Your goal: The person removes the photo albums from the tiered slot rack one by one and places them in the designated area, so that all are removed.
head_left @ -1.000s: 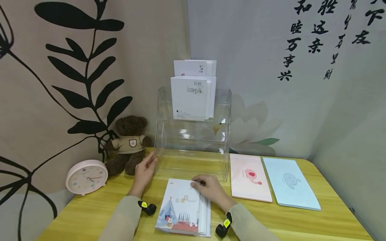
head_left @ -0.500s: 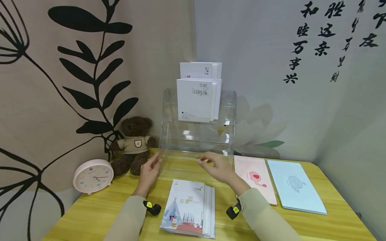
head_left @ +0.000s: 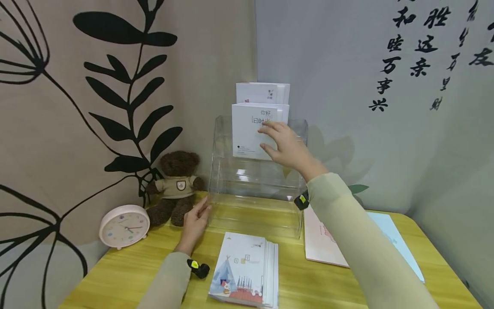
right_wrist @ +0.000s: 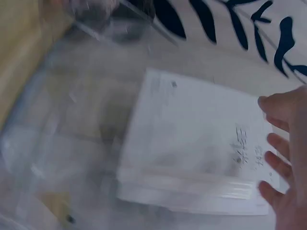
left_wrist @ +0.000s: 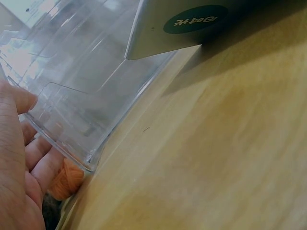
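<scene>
A clear acrylic display rack (head_left: 254,180) with stepped tiers stands on the table. My left hand (head_left: 194,223) holds its lower left side; in the left wrist view the thumb (left_wrist: 26,100) is at the panel's edge and the fingers lie outside it. My right hand (head_left: 287,148) is raised before the upper tier, fingers spread and holding nothing. It covers part of the front white book (head_left: 247,137), which stands upright in the rack; I cannot tell whether it touches. Behind is another white book (head_left: 252,92). A stack of books (head_left: 243,270), tent picture on top, lies before the rack.
A pink notebook (head_left: 314,244) and a light blue notebook (head_left: 403,244), both partly hidden by my right sleeve, lie to the right. Left of the rack are a brown teddy bear (head_left: 179,189) and a round pink clock (head_left: 125,227). Patterned walls stand close behind the table.
My right hand has left the book stack on the table and risen to the white book on the upper tier. My left hand stays at the rack's side. The head view has shifted slightly.
</scene>
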`<action>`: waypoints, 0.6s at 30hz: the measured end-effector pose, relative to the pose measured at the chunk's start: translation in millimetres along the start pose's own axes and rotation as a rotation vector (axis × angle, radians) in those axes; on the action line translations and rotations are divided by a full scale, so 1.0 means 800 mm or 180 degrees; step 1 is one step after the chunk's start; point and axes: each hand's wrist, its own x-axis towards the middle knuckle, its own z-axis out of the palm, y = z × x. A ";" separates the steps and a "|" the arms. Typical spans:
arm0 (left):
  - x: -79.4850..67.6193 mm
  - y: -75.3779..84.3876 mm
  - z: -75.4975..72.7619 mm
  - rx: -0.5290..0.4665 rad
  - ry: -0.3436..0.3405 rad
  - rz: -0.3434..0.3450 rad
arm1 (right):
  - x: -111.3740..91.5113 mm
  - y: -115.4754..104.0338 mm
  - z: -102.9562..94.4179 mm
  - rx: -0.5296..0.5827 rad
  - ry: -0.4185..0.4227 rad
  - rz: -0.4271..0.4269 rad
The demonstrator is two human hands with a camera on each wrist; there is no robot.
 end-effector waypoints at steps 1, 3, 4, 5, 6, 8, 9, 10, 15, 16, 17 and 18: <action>-0.001 0.000 -0.001 -0.0011 0.0013 0.0014 | 0.013 0.004 -0.003 -0.0169 0.0013 0.0023; -0.002 0.001 -0.004 -0.0025 0.0003 0.0034 | 0.035 0.010 -0.009 -0.0421 0.0036 0.0121; -0.002 0.001 -0.004 -0.0030 -0.0021 0.0043 | 0.044 0.013 -0.011 -0.0540 0.0036 0.0205; -0.002 0.001 -0.003 -0.0027 -0.0026 0.0064 | 0.051 0.016 -0.013 -0.0628 0.0032 0.0285; -0.002 0.002 -0.003 -0.0030 -0.0018 0.0081 | 0.057 0.019 -0.013 -0.0682 0.0008 0.0369; -0.001 0.002 -0.003 -0.0009 0.0015 0.0105 | 0.066 0.023 -0.013 -0.0754 -0.0072 0.0550; -0.001 0.002 -0.003 -0.0009 0.0034 0.0122 | 0.069 0.024 -0.012 -0.0790 -0.0148 0.0653; 0.000 0.003 -0.003 -0.0004 0.0060 0.0138 | 0.071 0.026 -0.010 -0.0816 -0.0232 0.0757; 0.001 0.002 -0.003 -0.0026 0.0059 0.0114 | 0.072 0.029 -0.004 -0.0871 -0.0436 0.1031; 0.001 0.001 -0.003 -0.0024 0.0051 0.0104 | 0.071 0.028 -0.004 -0.0884 -0.0410 0.1010; 0.001 0.000 -0.004 -0.0033 0.0047 0.0106 | 0.071 0.027 -0.003 -0.0918 -0.0375 0.0953; 0.001 -0.002 -0.004 -0.0021 0.0047 0.0107 | 0.070 0.026 -0.003 -0.0954 -0.0340 0.0883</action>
